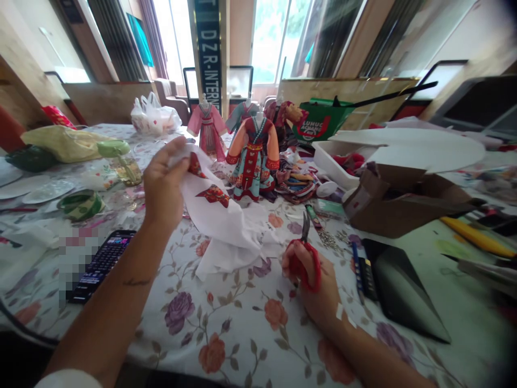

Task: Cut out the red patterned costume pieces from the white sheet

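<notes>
White fabric (pixel 220 229) printed with red motifs lies in a long drape from 11 o'clock to 5 o'clock, its top corner pinched in the left hand (pixel 162 183), with the arm rising from 7 o'clock. Right hand (pixel 311 275), at 4 o'clock, low over the floral-cloth surface (pixel 226 323), grips red-handled scissors (pixel 306 229), closed blades pointing to 12 o'clock. Hands are apart, fabric between them. Miniature costume (pixel 254 156) stands beyond.

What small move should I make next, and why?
Probably open the red-handled scissors and bring them to the white sheet: your left hand pinches it up, the red printed shape looks uncut, and your right hand holds the blades closed, away from it.
</notes>
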A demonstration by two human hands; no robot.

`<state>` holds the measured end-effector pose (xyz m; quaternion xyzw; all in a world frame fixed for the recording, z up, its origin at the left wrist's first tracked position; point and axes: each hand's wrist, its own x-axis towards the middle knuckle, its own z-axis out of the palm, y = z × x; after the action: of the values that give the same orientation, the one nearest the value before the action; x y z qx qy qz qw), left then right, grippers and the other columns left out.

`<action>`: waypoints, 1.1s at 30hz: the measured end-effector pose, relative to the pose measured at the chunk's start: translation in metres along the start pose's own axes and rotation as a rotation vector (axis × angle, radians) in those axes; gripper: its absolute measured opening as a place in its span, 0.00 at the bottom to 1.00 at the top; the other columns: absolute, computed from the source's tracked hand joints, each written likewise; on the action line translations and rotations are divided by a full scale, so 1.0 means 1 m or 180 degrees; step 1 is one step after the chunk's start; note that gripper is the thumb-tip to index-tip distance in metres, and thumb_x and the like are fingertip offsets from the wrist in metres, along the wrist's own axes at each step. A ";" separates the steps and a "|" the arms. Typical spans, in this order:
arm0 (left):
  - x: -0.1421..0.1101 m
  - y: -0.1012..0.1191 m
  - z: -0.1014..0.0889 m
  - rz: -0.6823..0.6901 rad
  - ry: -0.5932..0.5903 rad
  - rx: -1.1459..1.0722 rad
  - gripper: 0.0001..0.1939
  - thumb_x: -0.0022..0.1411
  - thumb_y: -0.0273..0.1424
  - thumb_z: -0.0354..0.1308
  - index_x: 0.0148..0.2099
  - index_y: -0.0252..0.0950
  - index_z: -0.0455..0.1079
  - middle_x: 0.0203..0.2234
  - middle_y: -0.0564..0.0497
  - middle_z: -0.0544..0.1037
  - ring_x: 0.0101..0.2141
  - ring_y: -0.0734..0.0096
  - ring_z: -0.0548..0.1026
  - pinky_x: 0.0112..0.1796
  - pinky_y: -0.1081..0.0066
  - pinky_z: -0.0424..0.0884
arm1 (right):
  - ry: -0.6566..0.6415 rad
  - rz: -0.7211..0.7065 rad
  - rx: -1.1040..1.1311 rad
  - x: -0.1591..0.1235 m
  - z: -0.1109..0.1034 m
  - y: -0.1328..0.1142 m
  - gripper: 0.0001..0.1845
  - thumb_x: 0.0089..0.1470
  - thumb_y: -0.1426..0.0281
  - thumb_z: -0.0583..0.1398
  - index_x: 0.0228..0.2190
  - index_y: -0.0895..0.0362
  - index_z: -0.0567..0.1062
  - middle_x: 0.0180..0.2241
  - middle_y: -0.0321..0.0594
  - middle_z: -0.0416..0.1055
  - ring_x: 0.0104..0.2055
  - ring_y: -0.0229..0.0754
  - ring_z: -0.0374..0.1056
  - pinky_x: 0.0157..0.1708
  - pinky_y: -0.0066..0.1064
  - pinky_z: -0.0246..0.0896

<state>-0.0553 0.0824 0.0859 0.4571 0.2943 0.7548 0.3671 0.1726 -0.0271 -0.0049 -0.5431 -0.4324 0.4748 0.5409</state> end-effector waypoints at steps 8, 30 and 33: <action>-0.043 -0.022 0.032 -0.2216 -0.4298 0.0905 0.18 0.50 0.19 0.56 0.39 0.41 0.79 0.35 0.51 0.81 0.32 0.71 0.77 0.30 0.76 0.71 | -0.0039 -0.0355 0.0183 0.005 -0.004 -0.004 0.18 0.45 0.63 0.68 0.32 0.55 0.66 0.46 0.43 0.73 0.37 0.42 0.70 0.36 0.30 0.64; -0.081 -0.047 -0.023 -0.2526 -0.2209 0.0187 0.20 0.58 0.34 0.60 0.51 0.40 0.61 0.29 0.53 0.75 0.26 0.74 0.74 0.28 0.76 0.68 | -0.0515 -0.0091 -0.0137 0.010 -0.004 0.007 0.14 0.43 0.68 0.68 0.26 0.56 0.67 0.24 0.30 0.66 0.25 0.34 0.58 0.26 0.25 0.53; -0.089 -0.046 -0.013 -0.2508 -0.1956 0.0066 0.18 0.59 0.35 0.59 0.50 0.42 0.61 0.27 0.56 0.74 0.20 0.80 0.69 0.21 0.80 0.63 | -0.0583 -0.0092 -0.0179 0.008 -0.002 0.005 0.13 0.43 0.69 0.68 0.26 0.56 0.67 0.25 0.30 0.66 0.26 0.34 0.58 0.27 0.26 0.54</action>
<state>-0.0258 0.0332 0.0025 0.5160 0.3304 0.3862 0.6895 0.1761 -0.0202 -0.0106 -0.5061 -0.5009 0.5024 0.4904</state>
